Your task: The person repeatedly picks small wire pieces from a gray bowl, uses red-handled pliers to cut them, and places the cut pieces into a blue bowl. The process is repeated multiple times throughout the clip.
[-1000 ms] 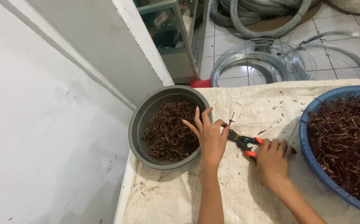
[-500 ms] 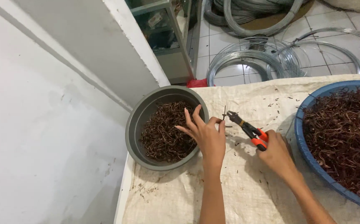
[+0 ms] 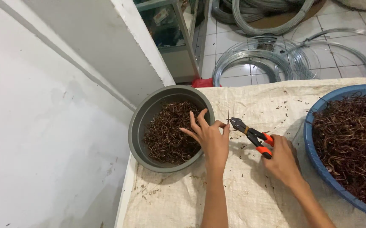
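My left hand (image 3: 210, 137) pinches a thin brown wire piece (image 3: 228, 117) between thumb and forefinger, other fingers spread, right beside the grey bowl (image 3: 138, 126) of short brown wire bits. My right hand (image 3: 282, 158) grips the orange handles of black cutting pliers (image 3: 250, 134), whose jaws meet the wire piece at my left fingertips. A blue basin (image 3: 311, 147) full of tangled brown wire sits at the right.
Both containers rest on a woven pale sack cloth (image 3: 250, 194) over a table beside a white wall (image 3: 43, 147). Coils of shiny steel wire (image 3: 259, 63) lie on the tiled floor beyond, near a glass-fronted cabinet (image 3: 166, 38).
Both hands and the pliers have stayed together over the cloth. The pliers' jaws have closed in on the wire piece held by my left hand; the view shifted slightly.
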